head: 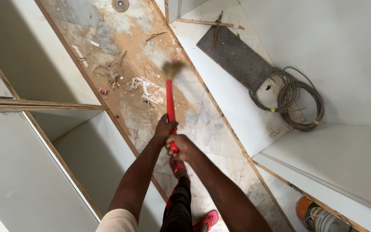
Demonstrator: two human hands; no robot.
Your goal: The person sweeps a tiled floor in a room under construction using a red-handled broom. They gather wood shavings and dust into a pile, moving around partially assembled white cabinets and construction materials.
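Marble floor [211,124] runs between white cabinets, debris pile [144,88] lying on it. Broom [171,101] stands over the floor, bristles just beside the pile. My left hand [165,128] and right hand [179,147] are both fully wrapped tight on its red handle.

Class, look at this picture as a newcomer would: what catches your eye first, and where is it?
First, the red-handled broom in the middle, gripped by both the left hand and the right hand, its bristles blurred over the dusty floor. Next, the scraps of debris left of the bristles. On the right, a coil of grey cable lies on a white panel.
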